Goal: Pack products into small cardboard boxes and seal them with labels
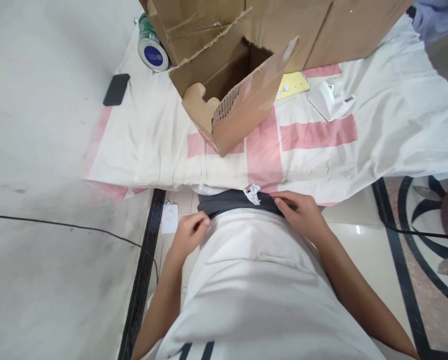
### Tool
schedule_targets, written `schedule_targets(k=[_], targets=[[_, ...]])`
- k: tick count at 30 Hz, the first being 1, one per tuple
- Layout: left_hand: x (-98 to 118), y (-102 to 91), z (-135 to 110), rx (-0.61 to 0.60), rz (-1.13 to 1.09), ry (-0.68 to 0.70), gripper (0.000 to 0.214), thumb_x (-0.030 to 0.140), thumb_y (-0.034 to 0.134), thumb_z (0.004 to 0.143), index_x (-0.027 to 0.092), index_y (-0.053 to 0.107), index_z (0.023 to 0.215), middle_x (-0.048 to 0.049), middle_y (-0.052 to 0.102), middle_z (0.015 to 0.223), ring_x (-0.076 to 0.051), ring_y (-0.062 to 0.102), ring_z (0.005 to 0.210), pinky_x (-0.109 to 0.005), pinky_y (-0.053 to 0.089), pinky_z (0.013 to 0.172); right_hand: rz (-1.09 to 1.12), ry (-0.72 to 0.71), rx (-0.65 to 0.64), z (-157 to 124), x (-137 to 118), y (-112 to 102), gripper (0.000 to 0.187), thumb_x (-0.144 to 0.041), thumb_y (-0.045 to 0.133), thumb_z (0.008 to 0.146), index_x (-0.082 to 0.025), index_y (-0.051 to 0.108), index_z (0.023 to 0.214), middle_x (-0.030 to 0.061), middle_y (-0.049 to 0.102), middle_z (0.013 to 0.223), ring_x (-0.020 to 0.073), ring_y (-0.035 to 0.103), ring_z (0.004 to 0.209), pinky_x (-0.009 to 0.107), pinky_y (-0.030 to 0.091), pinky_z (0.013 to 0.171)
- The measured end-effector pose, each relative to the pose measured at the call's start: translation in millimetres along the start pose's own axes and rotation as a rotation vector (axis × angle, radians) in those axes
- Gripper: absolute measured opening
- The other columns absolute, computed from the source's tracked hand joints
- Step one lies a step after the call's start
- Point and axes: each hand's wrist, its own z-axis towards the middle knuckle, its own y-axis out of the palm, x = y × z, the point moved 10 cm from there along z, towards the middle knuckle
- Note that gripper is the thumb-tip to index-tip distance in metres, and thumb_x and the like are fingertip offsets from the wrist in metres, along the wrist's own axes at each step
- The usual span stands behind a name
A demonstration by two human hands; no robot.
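Note:
My left hand (189,232) is curled closed at the left edge of my dark trousers (224,201), beside the hem of my white shirt (261,250). Whether cloth is caught in its fingers is hidden. My right hand (301,212) lies on the right side of the trousers, fingers stretched out and thumb a little apart. Between the hands, a small white figure with dark outlines (253,195) shows on the dark cloth; I cannot tell whether it is printed or loose. An open cardboard box (246,117) stands ahead on the cloth-covered surface, flaps raised.
Larger cardboard boxes (284,25) stand behind. A black phone (116,90) and a green tin (149,42) are at left. To the right are a white device (332,101) and a yellow sheet (294,85). A black cable (96,230) runs along the left wall.

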Motion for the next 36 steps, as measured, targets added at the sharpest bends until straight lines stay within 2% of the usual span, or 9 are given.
schedule_targets(k=[3, 6, 9, 11, 16, 22, 27, 33, 36], targets=[[-2.9, 31.2, 19.5, -0.124, 0.072, -0.057, 0.04, 0.048, 0.043, 0.1, 0.022, 0.052, 0.071, 0.0014, 0.054, 0.063, -0.018, 0.055, 0.066, -0.028, 0.038, 0.065, -0.069, 0.074, -0.17, 16.8, 6.4, 35.9, 0.022, -0.035, 0.068, 0.092, -0.022, 0.078, 0.106, 0.0055, 0.082, 0.1, 0.0229, 0.077, 0.081, 0.032, 0.06, 0.072], [5.8, 29.4, 34.4, -0.074, 0.095, -0.055, 0.038, 0.048, 0.044, 0.1, 0.022, 0.055, 0.074, 0.0001, 0.057, 0.065, -0.019, 0.058, 0.068, -0.029, 0.038, 0.066, -0.286, 0.084, -0.26, 29.6, -3.1, 64.6, 0.016, -0.027, 0.072, 0.088, -0.021, 0.076, 0.103, 0.0075, 0.081, 0.099, 0.025, 0.075, 0.084, 0.032, 0.053, 0.071], [33.4, 18.0, 45.2, -0.028, -0.084, 0.048, 0.03, 0.047, 0.052, 0.099, 0.024, 0.064, 0.113, -0.003, 0.071, 0.091, -0.019, 0.064, 0.077, -0.028, 0.046, 0.07, -0.341, -0.062, -0.305, 38.1, -26.5, 89.3, 0.014, -0.014, 0.061, 0.092, -0.021, 0.073, 0.095, 0.0065, 0.079, 0.096, 0.0225, 0.073, 0.086, 0.029, 0.048, 0.073], [58.8, 15.4, 51.2, -0.046, -0.219, 0.172, 0.048, 0.046, 0.058, 0.097, 0.026, 0.054, 0.14, -0.0084, 0.07, 0.125, -0.021, 0.068, 0.097, -0.03, 0.053, 0.08, -0.305, -0.151, -0.336, 41.3, -36.6, 102.1, 0.015, -0.013, 0.058, 0.093, -0.021, 0.071, 0.091, 0.0061, 0.078, 0.092, 0.0208, 0.071, 0.083, 0.029, 0.046, 0.072], [89.0, 29.1, 69.1, -0.119, -0.252, 0.293, 0.047, 0.04, 0.056, 0.1, 0.028, 0.056, 0.145, -0.0092, 0.064, 0.142, -0.026, 0.061, 0.127, -0.043, 0.045, 0.113, -0.011, -0.154, -0.292, 50.6, -30.4, 104.6, 0.01, -0.013, 0.058, 0.087, -0.021, 0.064, 0.088, 0.0027, 0.073, 0.079, 0.0186, 0.067, 0.07, 0.029, 0.048, 0.068], [92.1, 34.8, 70.9, -0.058, -0.447, 0.313, 0.038, 0.043, 0.071, 0.092, 0.023, 0.069, 0.124, -0.0079, 0.073, 0.113, -0.021, 0.067, 0.095, -0.031, 0.054, 0.084, 0.452, -0.243, -0.228, 38.7, -33.5, 82.9, 0.011, -0.033, 0.058, 0.098, -0.024, 0.057, 0.103, 0.0031, 0.068, 0.08, 0.0208, 0.069, 0.078, 0.033, 0.053, 0.075], [100.9, 4.1, 58.3, -0.01, -0.556, 0.458, 0.028, 0.037, 0.079, 0.086, 0.02, 0.073, 0.107, -0.0061, 0.069, 0.094, -0.015, 0.063, 0.078, -0.027, 0.052, 0.073, 0.763, -0.233, -0.287, 30.6, -40.5, 84.1, 0.028, -0.05, 0.057, 0.1, -0.026, 0.057, 0.114, -0.0021, 0.056, 0.069, 0.0199, 0.064, 0.068, 0.033, 0.048, 0.069], [53.0, -88.5, 96.9, 0.196, -0.7, 0.332, 0.019, 0.035, 0.07, 0.093, 0.018, 0.066, 0.086, -0.0019, 0.064, 0.075, -0.013, 0.063, 0.064, -0.025, 0.052, 0.061, 0.907, -0.201, -0.339, 44.9, -37.1, 99.4, 0.026, -0.046, 0.057, 0.101, -0.028, 0.06, 0.12, -0.0003, 0.062, 0.07, 0.0247, 0.07, 0.077, 0.041, 0.05, 0.078], [48.3, -76.4, 108.5, 0.11, -0.436, 0.314, 0.014, 0.032, 0.066, 0.095, 0.02, 0.069, 0.102, -0.0056, 0.072, 0.087, -0.016, 0.069, 0.074, -0.027, 0.056, 0.065, 0.895, -0.148, -0.34, 52.7, -25.9, 102.9, 0.023, -0.045, 0.057, 0.101, -0.027, 0.064, 0.113, 0.005, 0.072, 0.082, 0.0213, 0.069, 0.07, 0.035, 0.048, 0.068]])
